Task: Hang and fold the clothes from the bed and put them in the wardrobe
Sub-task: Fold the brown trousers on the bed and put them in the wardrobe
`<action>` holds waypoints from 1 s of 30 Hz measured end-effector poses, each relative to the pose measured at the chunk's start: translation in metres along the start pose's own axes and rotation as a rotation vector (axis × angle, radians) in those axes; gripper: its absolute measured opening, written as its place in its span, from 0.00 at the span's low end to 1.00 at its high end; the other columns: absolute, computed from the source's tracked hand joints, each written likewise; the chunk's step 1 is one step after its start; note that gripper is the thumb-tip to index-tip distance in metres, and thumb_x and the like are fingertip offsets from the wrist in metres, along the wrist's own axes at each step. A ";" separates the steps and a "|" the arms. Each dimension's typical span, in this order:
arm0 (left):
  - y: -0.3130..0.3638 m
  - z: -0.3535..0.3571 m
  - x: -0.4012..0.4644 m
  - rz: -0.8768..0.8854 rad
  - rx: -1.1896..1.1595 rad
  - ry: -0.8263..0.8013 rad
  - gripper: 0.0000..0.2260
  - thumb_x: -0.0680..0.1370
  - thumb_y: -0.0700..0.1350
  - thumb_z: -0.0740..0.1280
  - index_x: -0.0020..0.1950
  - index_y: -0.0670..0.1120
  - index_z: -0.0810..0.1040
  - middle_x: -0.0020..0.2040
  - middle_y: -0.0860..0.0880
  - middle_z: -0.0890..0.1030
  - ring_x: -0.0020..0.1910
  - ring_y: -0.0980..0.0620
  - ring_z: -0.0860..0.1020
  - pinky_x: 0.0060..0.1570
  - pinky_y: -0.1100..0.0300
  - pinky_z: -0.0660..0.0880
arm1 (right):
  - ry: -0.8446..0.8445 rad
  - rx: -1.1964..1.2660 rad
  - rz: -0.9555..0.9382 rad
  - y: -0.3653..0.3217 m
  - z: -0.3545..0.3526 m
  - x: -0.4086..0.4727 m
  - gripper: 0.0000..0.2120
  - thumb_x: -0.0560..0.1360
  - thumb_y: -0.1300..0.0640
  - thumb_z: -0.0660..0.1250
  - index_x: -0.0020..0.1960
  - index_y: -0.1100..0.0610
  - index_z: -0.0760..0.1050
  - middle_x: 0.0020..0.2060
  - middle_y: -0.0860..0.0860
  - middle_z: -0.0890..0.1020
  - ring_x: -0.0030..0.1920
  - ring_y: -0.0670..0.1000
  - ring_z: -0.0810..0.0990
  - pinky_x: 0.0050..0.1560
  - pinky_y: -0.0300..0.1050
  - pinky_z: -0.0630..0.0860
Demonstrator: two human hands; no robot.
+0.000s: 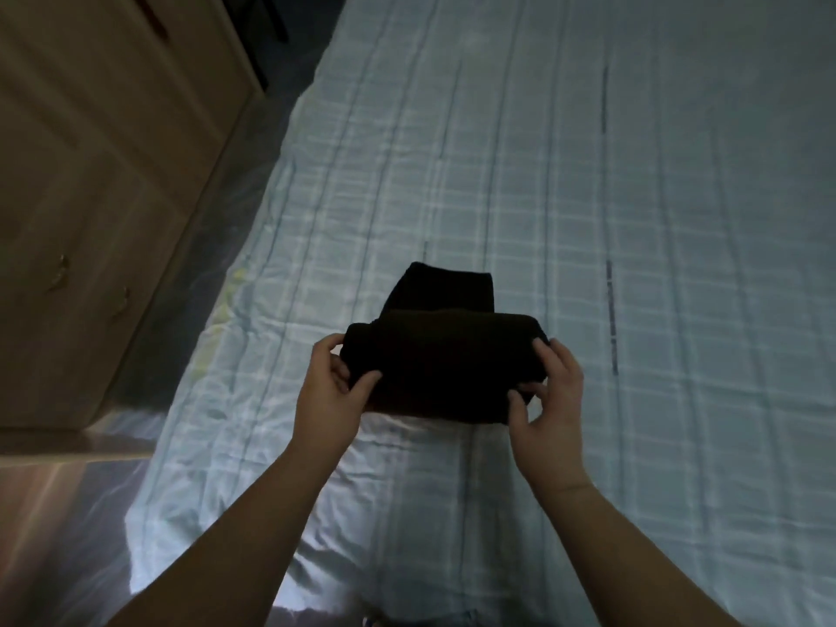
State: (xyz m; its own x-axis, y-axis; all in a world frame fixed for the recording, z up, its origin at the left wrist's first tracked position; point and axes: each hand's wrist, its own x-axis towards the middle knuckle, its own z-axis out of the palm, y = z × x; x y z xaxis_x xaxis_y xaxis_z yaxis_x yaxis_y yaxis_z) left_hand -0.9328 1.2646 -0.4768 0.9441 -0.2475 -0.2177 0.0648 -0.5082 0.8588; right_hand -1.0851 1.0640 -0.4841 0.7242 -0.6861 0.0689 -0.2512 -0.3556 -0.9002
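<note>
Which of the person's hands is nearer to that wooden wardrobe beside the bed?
Left. The left hand grips the folded black garment at the end facing the wardrobe; the right hand holds the opposite end, farther across the bed.

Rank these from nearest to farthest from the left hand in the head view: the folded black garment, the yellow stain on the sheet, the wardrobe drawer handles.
1. Folded black garment, gripped in the left hand.
2. Yellow stain, at the bed's left edge.
3. Wardrobe drawer handles, far left.
</note>
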 end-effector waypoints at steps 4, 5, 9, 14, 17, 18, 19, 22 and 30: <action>0.003 0.031 0.054 -0.032 -0.014 0.039 0.27 0.75 0.42 0.74 0.70 0.53 0.66 0.45 0.50 0.75 0.38 0.55 0.77 0.42 0.62 0.75 | -0.144 -0.027 0.045 0.021 0.017 0.048 0.30 0.78 0.68 0.66 0.73 0.45 0.65 0.79 0.45 0.53 0.71 0.35 0.66 0.70 0.32 0.67; 0.002 0.039 0.068 -0.018 -0.018 0.027 0.28 0.75 0.41 0.74 0.71 0.52 0.65 0.48 0.50 0.76 0.40 0.52 0.78 0.45 0.61 0.76 | -0.182 -0.049 0.052 0.029 0.023 0.059 0.29 0.79 0.66 0.66 0.74 0.45 0.64 0.79 0.43 0.52 0.74 0.39 0.64 0.73 0.37 0.64; -0.019 0.069 0.103 0.162 0.088 -0.080 0.28 0.77 0.42 0.72 0.74 0.49 0.65 0.68 0.50 0.71 0.62 0.57 0.74 0.65 0.56 0.74 | -0.252 -0.243 0.033 0.061 0.050 0.104 0.30 0.80 0.60 0.65 0.79 0.49 0.59 0.82 0.46 0.45 0.81 0.47 0.44 0.78 0.44 0.46; -0.036 0.099 0.125 0.527 0.679 -0.197 0.26 0.84 0.54 0.53 0.82 0.52 0.52 0.82 0.44 0.46 0.81 0.47 0.44 0.79 0.49 0.46 | -0.311 -0.481 0.034 0.079 0.080 0.140 0.30 0.84 0.53 0.55 0.82 0.52 0.48 0.81 0.48 0.40 0.80 0.55 0.33 0.76 0.48 0.34; -0.037 0.109 0.141 0.490 0.889 -0.137 0.28 0.83 0.57 0.51 0.82 0.51 0.52 0.82 0.41 0.51 0.81 0.42 0.47 0.78 0.40 0.46 | -0.239 -0.772 -0.114 0.071 0.092 0.143 0.28 0.83 0.51 0.53 0.82 0.54 0.52 0.81 0.56 0.50 0.81 0.60 0.42 0.80 0.61 0.44; -0.034 0.111 0.144 0.494 0.921 -0.128 0.28 0.83 0.56 0.52 0.82 0.50 0.53 0.82 0.40 0.52 0.81 0.41 0.47 0.77 0.38 0.46 | -0.230 -0.816 -0.114 0.066 0.096 0.142 0.28 0.83 0.49 0.52 0.82 0.52 0.53 0.81 0.56 0.52 0.81 0.60 0.44 0.79 0.63 0.44; -0.032 0.112 0.147 0.528 0.933 -0.129 0.28 0.82 0.55 0.53 0.81 0.48 0.55 0.81 0.40 0.52 0.81 0.41 0.47 0.77 0.38 0.46 | -0.234 -0.835 -0.097 0.064 0.100 0.140 0.29 0.83 0.45 0.51 0.82 0.50 0.53 0.81 0.55 0.52 0.81 0.59 0.44 0.79 0.64 0.43; -0.029 0.112 0.160 0.617 0.799 -0.214 0.29 0.81 0.52 0.58 0.80 0.45 0.58 0.82 0.41 0.51 0.81 0.45 0.47 0.79 0.43 0.46 | -0.290 -0.843 -0.045 0.069 0.110 0.141 0.31 0.82 0.39 0.48 0.82 0.48 0.50 0.82 0.54 0.50 0.81 0.57 0.42 0.79 0.65 0.44; -0.062 0.136 0.195 0.517 0.835 -0.381 0.30 0.80 0.61 0.54 0.81 0.59 0.51 0.82 0.43 0.45 0.81 0.41 0.42 0.76 0.37 0.50 | -0.418 -0.770 0.048 0.111 0.129 0.164 0.33 0.81 0.38 0.49 0.82 0.45 0.46 0.82 0.53 0.45 0.81 0.56 0.36 0.79 0.63 0.46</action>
State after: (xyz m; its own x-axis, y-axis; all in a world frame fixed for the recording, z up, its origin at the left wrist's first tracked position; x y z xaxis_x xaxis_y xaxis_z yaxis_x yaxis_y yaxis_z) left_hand -0.7970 1.1356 -0.6354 0.6196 -0.7659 -0.1720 -0.6970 -0.6375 0.3282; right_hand -0.9118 0.9938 -0.6281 0.8397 -0.4764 -0.2606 -0.5420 -0.7654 -0.3471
